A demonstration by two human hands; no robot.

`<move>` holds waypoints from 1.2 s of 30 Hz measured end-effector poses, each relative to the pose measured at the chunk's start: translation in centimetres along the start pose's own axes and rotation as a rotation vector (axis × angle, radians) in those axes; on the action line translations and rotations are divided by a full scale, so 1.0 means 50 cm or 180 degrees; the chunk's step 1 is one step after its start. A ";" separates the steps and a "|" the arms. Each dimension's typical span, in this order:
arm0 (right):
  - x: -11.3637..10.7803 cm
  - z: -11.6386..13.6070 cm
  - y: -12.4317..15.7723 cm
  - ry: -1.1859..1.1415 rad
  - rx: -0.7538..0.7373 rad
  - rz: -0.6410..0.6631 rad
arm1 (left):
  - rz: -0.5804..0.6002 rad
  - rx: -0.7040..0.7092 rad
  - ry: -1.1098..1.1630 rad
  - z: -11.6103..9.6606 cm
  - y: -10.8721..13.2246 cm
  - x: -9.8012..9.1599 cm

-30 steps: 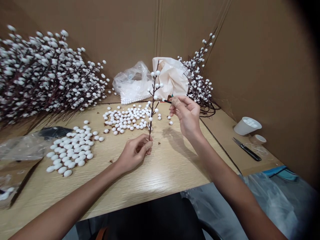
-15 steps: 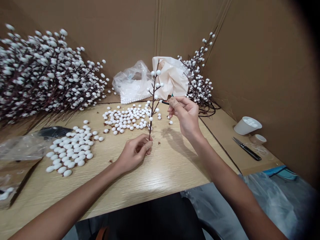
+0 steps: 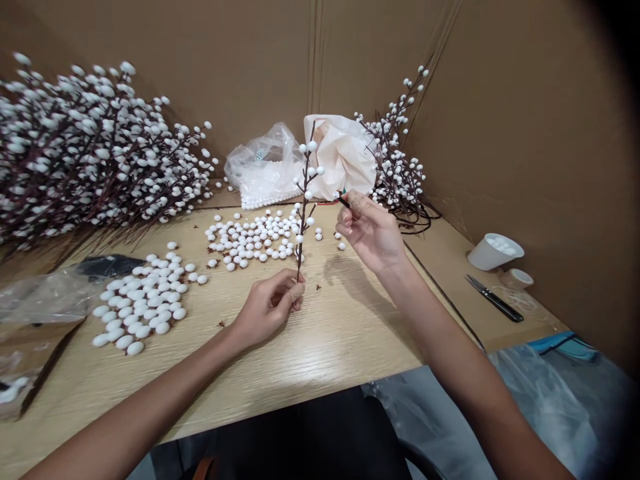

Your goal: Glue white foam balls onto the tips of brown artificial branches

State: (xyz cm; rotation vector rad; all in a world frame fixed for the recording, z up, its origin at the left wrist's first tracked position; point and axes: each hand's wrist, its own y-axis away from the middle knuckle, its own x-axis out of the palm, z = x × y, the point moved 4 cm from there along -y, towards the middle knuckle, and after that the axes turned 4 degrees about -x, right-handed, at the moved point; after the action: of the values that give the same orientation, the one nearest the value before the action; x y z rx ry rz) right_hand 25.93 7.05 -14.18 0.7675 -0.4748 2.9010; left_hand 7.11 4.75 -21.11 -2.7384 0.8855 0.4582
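My left hand [image 3: 273, 305] pinches the lower end of a dark artificial twig [image 3: 303, 207] and keeps it upright above the table. White berries sit on several of its side stems; other stems are bare. To the right of the twig, apart from it, my right hand [image 3: 375, 230] is closed on a thin black stick-like tool [image 3: 343, 201] with a small whitish tip. Most of that tool is hidden by the fingers, and its kind cannot be made out. Loose white berries [image 3: 250, 237] lie behind the twig, and larger white berries [image 3: 143, 300] lie left of my left hand.
Finished berry branches [image 3: 100, 147] are heaped at the left, with another bunch [image 3: 400, 153] at the back right. A clear bag [image 3: 267, 167] of white beads stands by a crumpled cream bag [image 3: 343, 150]. At right are a white cup [image 3: 480, 255] and black-handled scissors [image 3: 495, 299].
My right hand has drawn back slightly to the right from the twig and turned, with the tool still in its fingers. The twig tilts a little further left; my left hand stays put.
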 end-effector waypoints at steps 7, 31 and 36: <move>-0.016 0.020 -0.007 0.0236 -0.0411 -0.0186 | -0.0002 -0.0020 -0.0087 0.000 0.002 -0.002; -0.012 0.053 0.004 0.1001 -0.1644 -0.0524 | 0.0252 0.0034 -0.0316 -0.010 0.013 0.007; -0.012 0.051 0.004 0.0846 -0.1629 -0.0475 | 0.0259 0.0072 -0.0403 -0.013 0.013 0.007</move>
State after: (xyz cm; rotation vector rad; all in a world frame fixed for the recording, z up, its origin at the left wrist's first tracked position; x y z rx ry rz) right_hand 27.61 6.04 -12.40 0.3200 -1.0164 2.5151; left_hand 7.15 3.82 -20.70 -2.6271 0.9655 0.6253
